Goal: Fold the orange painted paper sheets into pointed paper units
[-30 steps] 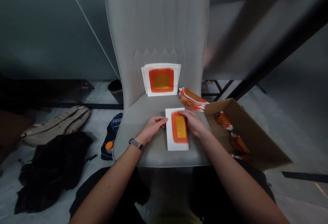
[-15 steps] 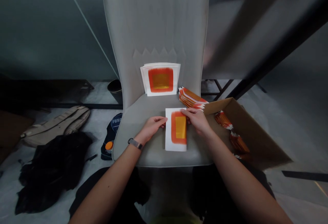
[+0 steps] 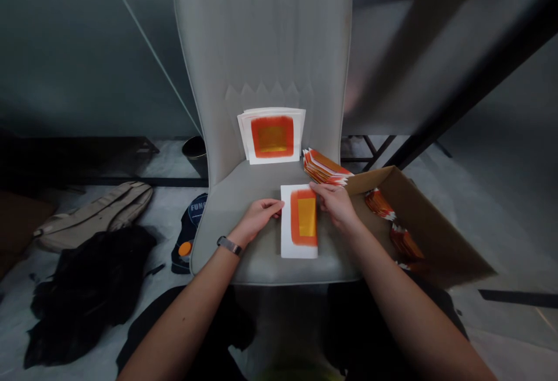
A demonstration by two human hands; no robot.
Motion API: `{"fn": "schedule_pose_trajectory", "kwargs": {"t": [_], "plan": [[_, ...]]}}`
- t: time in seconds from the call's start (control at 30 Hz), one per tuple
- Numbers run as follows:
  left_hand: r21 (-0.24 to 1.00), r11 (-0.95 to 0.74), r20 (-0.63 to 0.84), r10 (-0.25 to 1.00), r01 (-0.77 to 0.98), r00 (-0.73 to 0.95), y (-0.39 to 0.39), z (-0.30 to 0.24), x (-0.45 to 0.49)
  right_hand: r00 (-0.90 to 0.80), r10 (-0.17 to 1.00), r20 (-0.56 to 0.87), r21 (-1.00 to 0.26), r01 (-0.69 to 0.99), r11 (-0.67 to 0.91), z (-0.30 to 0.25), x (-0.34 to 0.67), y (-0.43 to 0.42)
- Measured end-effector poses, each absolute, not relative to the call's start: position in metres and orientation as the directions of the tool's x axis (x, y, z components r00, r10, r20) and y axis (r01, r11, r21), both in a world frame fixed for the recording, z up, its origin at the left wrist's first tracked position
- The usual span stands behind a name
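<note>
A white paper sheet (image 3: 299,221), printed with an orange block and a gold centre, is held over the front of the grey chair seat (image 3: 231,189). It looks folded, with the print running to its right edge. My left hand (image 3: 260,218) pinches its left edge near the top. At the upper right corner, my right hand (image 3: 335,202) grips it between thumb and fingers. Against the backrest leans a stack of flat printed sheets (image 3: 272,137), orange and gold on white. Right of that stack lies a pile of folded printed papers (image 3: 325,167).
A cardboard box (image 3: 429,224) stands right of the seat, with bundles of folded papers (image 3: 405,241) inside. On the floor to the left are a beige bag (image 3: 96,212), a black cloth item (image 3: 87,294), a dark blue bag with an orange cap (image 3: 185,248) and a dark bin (image 3: 195,151).
Both hands keep the same hold on the paper sheet. The whole view has shifted very slightly; nothing has been picked up or let go.
</note>
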State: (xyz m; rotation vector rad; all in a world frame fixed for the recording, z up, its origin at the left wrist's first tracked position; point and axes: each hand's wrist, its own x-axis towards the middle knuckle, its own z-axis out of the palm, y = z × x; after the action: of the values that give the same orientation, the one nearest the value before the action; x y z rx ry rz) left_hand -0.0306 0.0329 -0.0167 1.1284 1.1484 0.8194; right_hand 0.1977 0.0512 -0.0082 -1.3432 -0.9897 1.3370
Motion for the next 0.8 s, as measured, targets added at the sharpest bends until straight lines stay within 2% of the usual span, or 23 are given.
{"fn": "schedule_pose_trajectory", "kwargs": {"t": [0.1, 0.17, 0.23, 0.33, 0.8], "plan": [[0.964, 0.263, -0.267, 0.932, 0.047, 0.245, 0.033, -0.016, -0.03, -0.012, 0.958, -0.288, -0.955, -0.067, -0.288, -0.006, 0.201, 0.05], [0.964, 0.263, -0.265, 0.933, 0.042, 0.242, 0.033, -0.016, -0.03, -0.133, 0.927, -0.351, -0.935, -0.004, -0.355, -0.004, 0.204, 0.048], [0.964, 0.264, -0.265, 0.932, 0.039, 0.247, 0.033, -0.015, -0.03, -0.17, 0.912, -0.374, -0.927, 0.047, -0.371, -0.002, 0.207, 0.047], [0.963, 0.264, -0.267, 0.931, 0.045, 0.248, 0.033, -0.015, -0.029, -0.146, 0.92, -0.363, -0.932, 0.054, -0.359, -0.002, 0.209, 0.047], [0.964, 0.257, -0.266, 0.933, 0.066, 0.244, 0.032, -0.014, -0.03, -0.01, 0.952, -0.307, -0.945, -0.113, -0.306, -0.007, 0.214, 0.054]]}}
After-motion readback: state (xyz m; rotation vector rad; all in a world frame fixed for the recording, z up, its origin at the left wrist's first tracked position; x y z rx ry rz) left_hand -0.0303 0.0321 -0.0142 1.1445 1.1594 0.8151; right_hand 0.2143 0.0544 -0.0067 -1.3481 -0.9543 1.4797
